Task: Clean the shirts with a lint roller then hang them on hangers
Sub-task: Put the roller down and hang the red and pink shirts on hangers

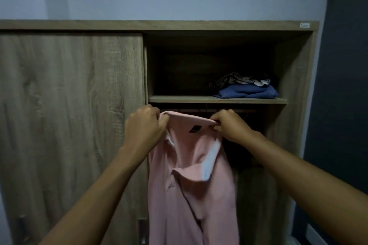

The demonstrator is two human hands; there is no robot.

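A pink shirt (191, 185) is held up at mid-frame before the open wardrobe (294, 65). Its collar is pinched at the left end by the left hand (144, 127), fingers curled shut on the fabric, and at the right end by the right hand (229, 123), likewise closed. Both arms are stretched forward and upward. Just above, folded clothes (247, 88) lie on the shelf (199, 99); the sliding door (69, 105) covers the left.

I see one pink shirt (191, 185) with a white-lined collar, hanging vertically at centre, its top edge stretched horizontally, lower body draping down.
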